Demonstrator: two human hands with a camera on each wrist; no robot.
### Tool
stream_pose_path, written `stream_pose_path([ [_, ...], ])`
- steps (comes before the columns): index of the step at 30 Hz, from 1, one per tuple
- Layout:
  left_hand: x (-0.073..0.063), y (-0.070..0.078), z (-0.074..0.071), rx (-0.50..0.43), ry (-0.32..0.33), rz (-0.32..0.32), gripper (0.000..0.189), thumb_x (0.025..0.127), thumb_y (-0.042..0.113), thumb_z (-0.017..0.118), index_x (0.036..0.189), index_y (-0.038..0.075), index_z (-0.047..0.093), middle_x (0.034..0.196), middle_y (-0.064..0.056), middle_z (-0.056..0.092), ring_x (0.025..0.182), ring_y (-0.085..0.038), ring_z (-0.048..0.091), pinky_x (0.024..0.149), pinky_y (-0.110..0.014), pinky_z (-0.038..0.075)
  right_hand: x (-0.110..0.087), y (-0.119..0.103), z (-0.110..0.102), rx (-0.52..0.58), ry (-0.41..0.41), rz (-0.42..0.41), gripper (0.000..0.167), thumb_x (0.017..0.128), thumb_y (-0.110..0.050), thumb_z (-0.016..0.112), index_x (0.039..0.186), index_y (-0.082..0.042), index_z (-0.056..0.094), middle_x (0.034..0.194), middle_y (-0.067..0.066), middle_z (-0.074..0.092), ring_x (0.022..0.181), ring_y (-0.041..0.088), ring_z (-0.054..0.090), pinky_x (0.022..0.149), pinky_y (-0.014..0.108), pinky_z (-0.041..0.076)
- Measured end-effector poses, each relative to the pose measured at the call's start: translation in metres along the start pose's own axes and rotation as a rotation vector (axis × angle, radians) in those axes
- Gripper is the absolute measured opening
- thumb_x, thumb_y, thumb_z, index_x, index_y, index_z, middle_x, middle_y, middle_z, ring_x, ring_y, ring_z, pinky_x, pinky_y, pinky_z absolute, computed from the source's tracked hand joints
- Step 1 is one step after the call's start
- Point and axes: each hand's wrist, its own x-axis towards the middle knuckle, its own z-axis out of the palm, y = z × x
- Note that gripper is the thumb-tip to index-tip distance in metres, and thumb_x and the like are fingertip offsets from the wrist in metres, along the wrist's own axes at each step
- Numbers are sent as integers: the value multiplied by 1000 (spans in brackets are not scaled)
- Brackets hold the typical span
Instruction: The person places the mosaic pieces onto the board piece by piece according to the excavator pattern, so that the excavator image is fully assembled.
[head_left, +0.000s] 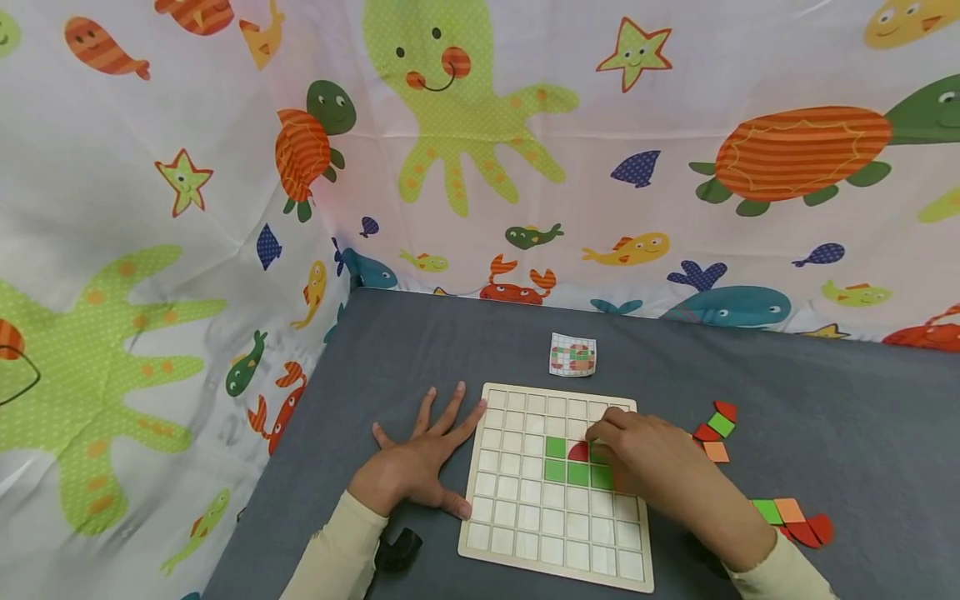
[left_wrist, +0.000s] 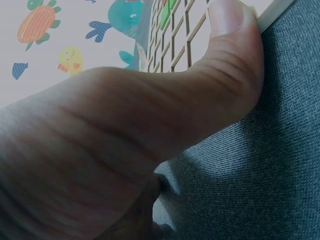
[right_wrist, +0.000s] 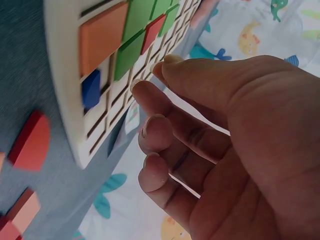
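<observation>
A pale wooden grid board (head_left: 517, 504) lies on the grey cloth. Green square tiles (head_left: 555, 472) and a red rounded tile (head_left: 578, 452) sit in its cells. An orange tile (right_wrist: 102, 37) and a small blue tile (right_wrist: 91, 90) show on the board in the right wrist view; my hand hides them from the head view. My left hand (head_left: 416, 467) is spread flat at the board's left edge, thumb (left_wrist: 232, 55) touching the rim. My right hand (head_left: 648, 450) hovers over the board's upper right, fingers loosely bent; no tile shows between thumb and fingertips.
A small printed pattern card (head_left: 572, 355) lies beyond the board. Loose red, green and orange tiles (head_left: 722, 425) lie to the right, with another cluster (head_left: 806, 529) nearer me. A sea-animal curtain (head_left: 525, 167) hangs behind and at the left.
</observation>
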Motion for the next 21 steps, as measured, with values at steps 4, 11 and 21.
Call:
stream_pose_path([
  [4,-8,10,-9,14,-13,-7,142,64,63,95,168,49,0,177,10,-19,161,-36,-21,90,-99,-11,-6,8,-2,22,-3,11,24,88,-16,88,110,-20,79,100,-8,68,78,12,65,69,33,59],
  [11,-2,2,-1,20,2,8,144,61,70,93,166,55,-4,175,15,-23,161,-34,-23,85,-99,-15,-19,22,-1,22,19,41,26,85,-15,91,108,-20,80,97,-10,67,74,6,58,67,30,57],
  [21,-1,1,0,11,7,-7,143,61,67,95,166,55,-2,175,15,-22,160,-32,-25,88,-97,-17,-38,41,-9,24,-21,154,21,92,-20,86,111,-20,78,93,-11,62,69,4,50,60,25,51],
])
